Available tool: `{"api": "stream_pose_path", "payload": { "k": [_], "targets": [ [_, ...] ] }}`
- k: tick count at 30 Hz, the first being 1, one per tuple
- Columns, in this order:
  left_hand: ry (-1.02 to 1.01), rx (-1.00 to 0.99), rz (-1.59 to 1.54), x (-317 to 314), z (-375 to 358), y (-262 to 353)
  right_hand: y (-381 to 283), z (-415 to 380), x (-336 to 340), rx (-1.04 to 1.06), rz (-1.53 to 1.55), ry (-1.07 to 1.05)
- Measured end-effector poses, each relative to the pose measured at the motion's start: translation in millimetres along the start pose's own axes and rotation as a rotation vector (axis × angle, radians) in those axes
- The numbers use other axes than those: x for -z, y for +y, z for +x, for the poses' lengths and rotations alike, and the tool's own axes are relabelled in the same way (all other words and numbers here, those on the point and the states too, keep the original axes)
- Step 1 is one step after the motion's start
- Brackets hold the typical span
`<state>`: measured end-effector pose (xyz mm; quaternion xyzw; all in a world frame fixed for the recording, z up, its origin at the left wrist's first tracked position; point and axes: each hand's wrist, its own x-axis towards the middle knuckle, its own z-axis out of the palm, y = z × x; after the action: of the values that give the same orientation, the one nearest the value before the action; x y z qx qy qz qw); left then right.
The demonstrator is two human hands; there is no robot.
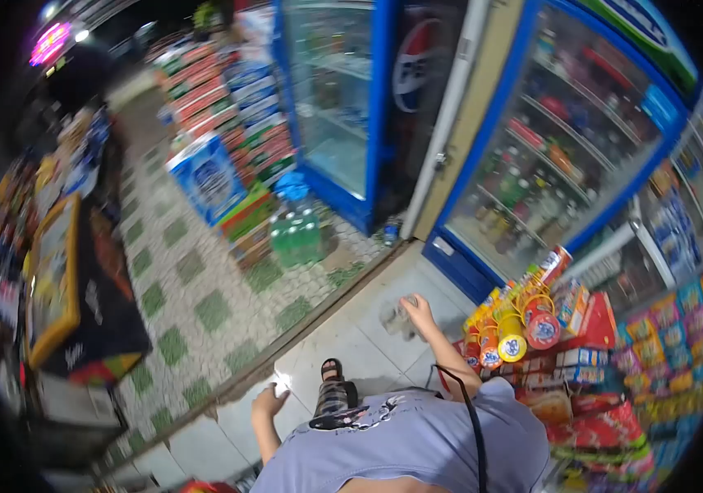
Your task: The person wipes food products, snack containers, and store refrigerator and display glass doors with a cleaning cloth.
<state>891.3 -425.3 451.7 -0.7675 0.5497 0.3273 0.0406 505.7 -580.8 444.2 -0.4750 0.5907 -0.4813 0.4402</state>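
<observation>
My right hand [420, 314] is closed on a crumpled grey cloth [399, 320], held out over the white tiled floor. Close by on the right is a display of snack canisters [511, 335] with red, orange and yellow colours. My left hand [269, 403] hangs low over the tiles, its fingers loosely apart and nothing seen in it. Between the two hands, my sandalled foot [332, 370] rests on the floor near the doorway.
A glass-door fridge [524, 148] with bottles stands at right, another fridge [331, 99] beyond the raised door sill [319, 324]. Packs of green bottles [296, 238] and stacked drink cases [204, 99] stand on the patterned floor. A dark freezer chest [93, 279] is at left.
</observation>
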Motion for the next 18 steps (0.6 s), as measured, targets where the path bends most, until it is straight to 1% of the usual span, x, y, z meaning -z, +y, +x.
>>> {"api": "stream_pose_path", "payload": {
  "k": [1, 3, 5, 6, 7, 8, 9, 10, 11, 12, 13, 14, 15, 17, 18],
  "targets": [
    [-0.023, -0.029, 0.099, 29.3, 18.6, 12.3, -12.0, 14.2, 2.1, 0.006, -0.011, 0.064],
    [-0.022, -0.087, 0.119, 79.9, 55.7, 42.5, -47.0, 43.4, 9.9, -0.005, -0.129, 0.238],
    [0.061, -0.289, 0.245, 112.9, 102.5, 63.3, -76.4, 66.0, 22.1, 0.191, -0.145, 0.4],
    [0.051, -0.312, 0.263, 129.0, 119.3, 83.5, -82.2, 80.5, 36.8, 0.156, -0.103, 0.393],
    [0.068, -0.384, 0.337, 144.8, 134.0, 107.9, -86.7, 92.5, 54.1, 0.122, -0.061, 0.388],
    [0.089, -0.459, 0.412, 156.4, 147.6, 130.7, -99.4, 98.5, 65.2, 0.171, -0.042, 0.565],
    [0.089, -0.487, 0.429, 163.7, 160.3, 154.7, -112.3, 107.9, 77.2, 0.228, -0.021, 0.744],
    [0.085, -0.587, 0.431, 168.5, 171.3, 182.4, -105.8, 126.6, 98.2, 0.222, 0.1, 0.865],
    [0.076, -0.684, 0.434, 171.4, 181.0, 209.5, -98.7, 142.3, 121.0, 0.214, 0.224, 0.985],
    [0.074, -0.71, 0.453, 172.3, 189.8, 236.9, -111.3, 147.6, 140.0, 0.264, 0.282, 0.989],
    [-0.029, -0.772, 0.393, 170.1, 197.5, 264.4, -132.0, 149.5, 157.7, 0.315, 0.335, 0.989],
    [-0.134, -0.828, 0.33, 166.2, 205.6, 289.4, -146.7, 157.4, 175.8, 0.36, 0.343, 1.068],
    [-0.14, -0.845, 0.341, 160.3, 216.8, 311.2, -159.9, 167.0, 194.7, 0.405, 0.348, 1.143],
    [-0.33, -0.987, 0.189, 147.3, 241.2, 354.3, -182.8, 186.8, 238.9, 0.489, 0.408, 1.19],
    [-0.358, -1.007, 0.215, 146.9, 244.2, 380.3, -202.4, 193.5, 259.4, 0.546, 0.317, 1.246]
  ]
}}
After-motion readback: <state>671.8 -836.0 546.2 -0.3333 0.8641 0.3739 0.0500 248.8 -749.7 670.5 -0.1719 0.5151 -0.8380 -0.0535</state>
